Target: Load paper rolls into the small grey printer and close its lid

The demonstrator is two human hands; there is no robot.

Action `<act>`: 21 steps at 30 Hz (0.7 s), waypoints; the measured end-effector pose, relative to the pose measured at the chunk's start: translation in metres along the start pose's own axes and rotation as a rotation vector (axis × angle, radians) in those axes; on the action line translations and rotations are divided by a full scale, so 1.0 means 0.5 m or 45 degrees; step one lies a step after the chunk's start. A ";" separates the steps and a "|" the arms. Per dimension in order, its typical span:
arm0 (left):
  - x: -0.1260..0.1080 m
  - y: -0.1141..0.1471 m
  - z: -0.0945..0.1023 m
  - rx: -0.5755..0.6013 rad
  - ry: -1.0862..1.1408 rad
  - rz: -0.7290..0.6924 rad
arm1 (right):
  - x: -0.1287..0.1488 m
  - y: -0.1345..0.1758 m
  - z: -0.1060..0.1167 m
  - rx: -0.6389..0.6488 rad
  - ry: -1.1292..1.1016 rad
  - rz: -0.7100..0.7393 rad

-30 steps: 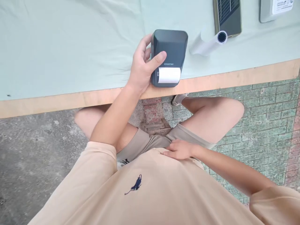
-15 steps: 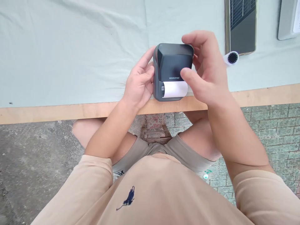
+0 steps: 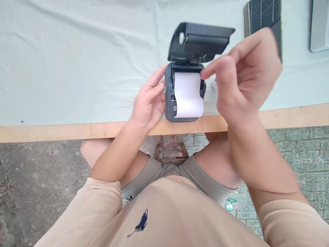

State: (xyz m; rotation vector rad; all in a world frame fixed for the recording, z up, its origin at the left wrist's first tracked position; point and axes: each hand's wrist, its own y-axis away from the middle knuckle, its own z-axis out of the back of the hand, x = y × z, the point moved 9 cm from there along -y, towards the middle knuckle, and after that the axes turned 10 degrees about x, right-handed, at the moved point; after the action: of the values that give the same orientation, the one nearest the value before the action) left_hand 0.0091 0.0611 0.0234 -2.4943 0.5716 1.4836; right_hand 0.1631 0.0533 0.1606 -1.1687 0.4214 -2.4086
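A dark label printer (image 3: 169,92) lies at the table's near edge, its hinged lid (image 3: 200,43) raised and tilted back. Inside sits a roll of white label paper (image 3: 189,92), with its free end hanging over the printer's front lip. My left hand (image 3: 149,103) grips the printer's left side, fingers behind and thumb against it. On the other side, my right hand (image 3: 246,75) is at the printer's right inner edge. One fingertip reaches the roll's upper right corner, while the thumb stands apart from it; nothing shows held in that hand.
A pale cloth (image 3: 77,68) covers the table, with a bare wooden strip (image 3: 64,131) along its front edge. A dark-screened phone (image 3: 266,15) lies at the back right, partly behind my right hand. Beyond it is the edge of a grey device (image 3: 318,31).
The printer's lid has swung from closed to open, exposing the paper roll. My right hand has moved up and right from gripping distance of the lid, with one finger at the roll.
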 end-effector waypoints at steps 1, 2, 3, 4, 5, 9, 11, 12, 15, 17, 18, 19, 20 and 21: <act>-0.003 0.003 -0.007 -0.003 0.016 0.019 | 0.005 -0.005 -0.015 0.106 -0.016 0.030; -0.008 0.005 -0.014 -0.006 0.031 0.016 | 0.010 -0.008 -0.028 0.208 0.022 0.061; -0.015 0.008 -0.022 0.005 0.038 -0.004 | 0.013 -0.010 -0.039 0.299 0.107 0.083; -0.020 0.009 -0.028 0.021 0.038 -0.027 | 0.013 -0.012 -0.049 0.385 0.216 0.094; -0.022 0.010 -0.032 0.035 0.029 -0.047 | 0.011 -0.012 -0.060 0.484 0.336 0.091; -0.014 0.004 -0.027 0.100 -0.067 -0.144 | 0.000 -0.005 -0.088 0.782 0.694 0.042; -0.007 0.000 -0.017 0.103 -0.120 -0.204 | 0.007 -0.004 -0.086 0.767 0.777 0.036; -0.003 -0.002 -0.014 0.110 -0.142 -0.215 | 0.010 -0.004 -0.085 0.753 0.801 0.033; 0.008 -0.003 -0.011 0.124 -0.190 -0.202 | 0.008 0.001 -0.091 0.784 0.813 -0.015; 0.008 -0.001 -0.010 0.118 -0.214 -0.195 | 0.001 0.003 -0.098 0.824 0.782 -0.034; 0.007 0.000 -0.010 0.109 -0.222 -0.195 | 0.001 0.003 -0.100 0.837 0.751 -0.022; 0.005 0.001 -0.009 0.104 -0.227 -0.196 | 0.002 0.002 -0.102 0.842 0.720 0.005; 0.004 0.001 -0.010 0.104 -0.229 -0.197 | 0.005 0.000 -0.103 0.838 0.700 0.037; 0.003 0.002 -0.010 0.108 -0.230 -0.202 | 0.009 -0.002 -0.104 0.836 0.693 0.070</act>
State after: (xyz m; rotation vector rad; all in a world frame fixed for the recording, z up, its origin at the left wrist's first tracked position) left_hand 0.0135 0.0582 0.0246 -2.2544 0.3872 1.5665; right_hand 0.1192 0.0563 0.1329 -0.2167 -0.1859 -2.4911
